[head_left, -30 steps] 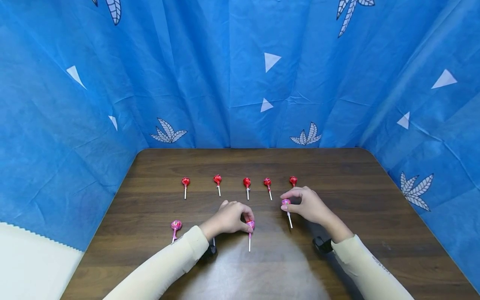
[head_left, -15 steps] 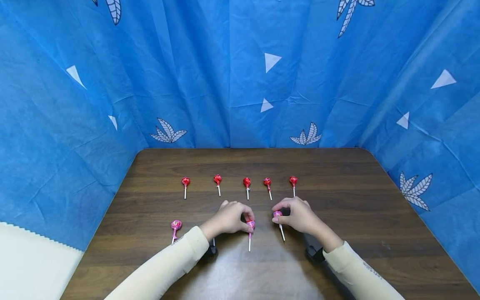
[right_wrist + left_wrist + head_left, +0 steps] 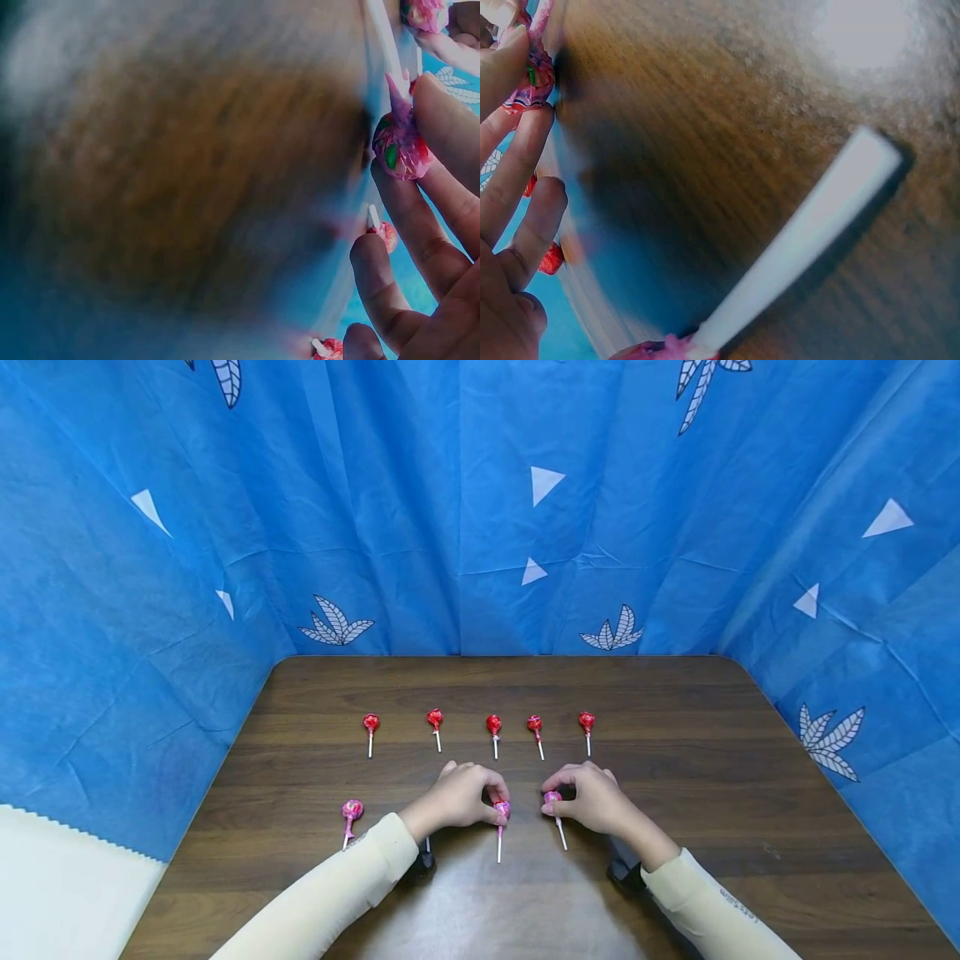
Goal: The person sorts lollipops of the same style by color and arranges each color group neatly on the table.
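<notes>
In the head view my left hand (image 3: 459,795) pinches the head of a pink-wrapped lollipop (image 3: 502,810), its white stick pointing toward me. To its right, my right hand (image 3: 592,797) holds another pink lollipop (image 3: 552,797) by the head between thumb and fingers, the stick slanting down to the right. A short gap separates the two lollipops. The right wrist view shows the right-hand lollipop (image 3: 403,146) close up, the left-hand one beyond it. Under the left wrist lies a further lollipop, mostly hidden in the head view; its white stick (image 3: 802,232) fills the left wrist view.
Several red lollipops, among them a middle one (image 3: 493,724), lie in a row toward the back of the wooden table (image 3: 675,693). A pink lollipop (image 3: 352,811) lies left of my left forearm. Blue curtains (image 3: 420,527) surround the back and sides.
My right hand has carried its pink lollipop left and toward me, closer to the left hand. The rightmost red lollipop is uncovered. My left hand has stayed in place.
</notes>
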{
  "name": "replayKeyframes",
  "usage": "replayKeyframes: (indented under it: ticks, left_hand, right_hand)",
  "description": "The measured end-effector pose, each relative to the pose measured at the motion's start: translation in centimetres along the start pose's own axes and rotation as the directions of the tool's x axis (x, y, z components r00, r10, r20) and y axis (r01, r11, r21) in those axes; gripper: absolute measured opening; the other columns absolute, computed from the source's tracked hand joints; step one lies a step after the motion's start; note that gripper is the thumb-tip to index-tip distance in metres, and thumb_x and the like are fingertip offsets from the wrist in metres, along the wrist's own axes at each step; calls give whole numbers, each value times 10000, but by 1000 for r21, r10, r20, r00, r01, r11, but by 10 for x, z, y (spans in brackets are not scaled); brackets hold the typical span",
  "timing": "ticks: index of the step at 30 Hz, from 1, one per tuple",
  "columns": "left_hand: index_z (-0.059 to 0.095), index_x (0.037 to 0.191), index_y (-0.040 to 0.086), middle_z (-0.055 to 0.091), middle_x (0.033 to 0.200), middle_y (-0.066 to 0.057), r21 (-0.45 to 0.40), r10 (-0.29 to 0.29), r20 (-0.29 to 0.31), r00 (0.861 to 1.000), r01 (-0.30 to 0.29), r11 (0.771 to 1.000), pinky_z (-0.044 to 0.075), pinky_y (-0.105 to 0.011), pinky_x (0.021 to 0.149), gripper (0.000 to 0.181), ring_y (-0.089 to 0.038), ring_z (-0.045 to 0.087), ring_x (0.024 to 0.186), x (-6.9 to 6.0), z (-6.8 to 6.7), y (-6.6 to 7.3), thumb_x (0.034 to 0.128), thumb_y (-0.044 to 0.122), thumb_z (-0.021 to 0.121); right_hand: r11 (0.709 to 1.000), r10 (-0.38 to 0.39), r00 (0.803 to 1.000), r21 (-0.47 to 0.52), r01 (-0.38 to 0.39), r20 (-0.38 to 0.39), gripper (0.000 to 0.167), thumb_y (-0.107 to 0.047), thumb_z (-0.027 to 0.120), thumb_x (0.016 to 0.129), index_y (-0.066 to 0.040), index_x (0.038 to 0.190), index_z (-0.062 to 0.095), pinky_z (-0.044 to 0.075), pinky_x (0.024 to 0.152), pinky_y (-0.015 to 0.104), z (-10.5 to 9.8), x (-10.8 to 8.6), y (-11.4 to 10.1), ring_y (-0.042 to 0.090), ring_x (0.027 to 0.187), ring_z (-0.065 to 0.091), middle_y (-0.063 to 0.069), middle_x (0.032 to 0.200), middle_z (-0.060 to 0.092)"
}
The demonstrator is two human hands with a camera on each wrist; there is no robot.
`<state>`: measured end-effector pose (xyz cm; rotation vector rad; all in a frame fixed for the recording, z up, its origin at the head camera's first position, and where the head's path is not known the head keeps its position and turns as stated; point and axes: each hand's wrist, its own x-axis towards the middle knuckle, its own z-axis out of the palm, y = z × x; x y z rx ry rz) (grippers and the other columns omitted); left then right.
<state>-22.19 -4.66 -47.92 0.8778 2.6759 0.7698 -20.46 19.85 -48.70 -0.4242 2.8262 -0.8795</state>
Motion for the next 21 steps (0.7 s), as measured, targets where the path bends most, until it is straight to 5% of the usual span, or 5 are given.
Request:
replayKeyframes:
  ticks: [13,21]
  left_hand:
    - [724,829,297,676,774,183,43,-4,-3,1000,4,999,294,-328,797,193,-43,566,802,-1,2,2,728,376,868]
    - [739,1005,248,716,906,106,72,-9,-54,998,13,997,326,-367,822,288,-125,598,894,-4,-3,4,777,399,828]
  right_hand:
    - [1000,-17,1000,-11,17,-9,216,-315,847,773,-238,958,767,360,884,485,2,-2,-1,170,1007,571,-151,947,709]
    - [1000,0,1000,-29,0,-7,278,-357,830,793,-226,1027,755,403,905,471,0,-1,-4,159,993,538,-120,1014,711]
